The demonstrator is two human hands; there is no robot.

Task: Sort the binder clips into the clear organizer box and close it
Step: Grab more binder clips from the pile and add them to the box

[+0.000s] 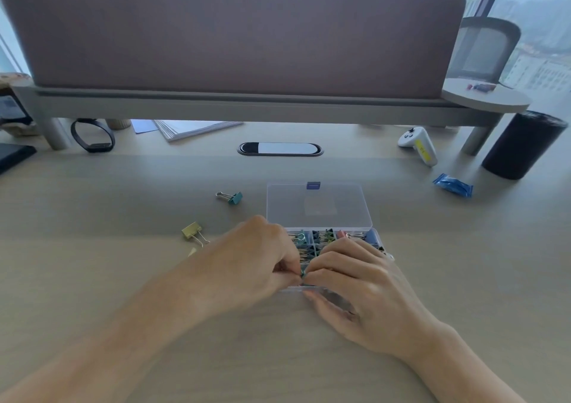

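The left hand (256, 257) and the right hand (355, 282) meet fingertip to fingertip, and together they pinch one small green binder clip (303, 274) just above the front edge of the clear organizer box (290, 289). Behind the grip, the compartments hold more clips and the lid (316, 206) lies open. Left of the grip, on free desk (92, 217), lie a yellow binder clip (193, 232) and, farther back, a teal binder clip (230, 197), apart from the lid's left edge.

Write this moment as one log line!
left hand, right hand: pinch green metal binder clip | clear plastic organizer box: open | loose: teal clip, yellow clip
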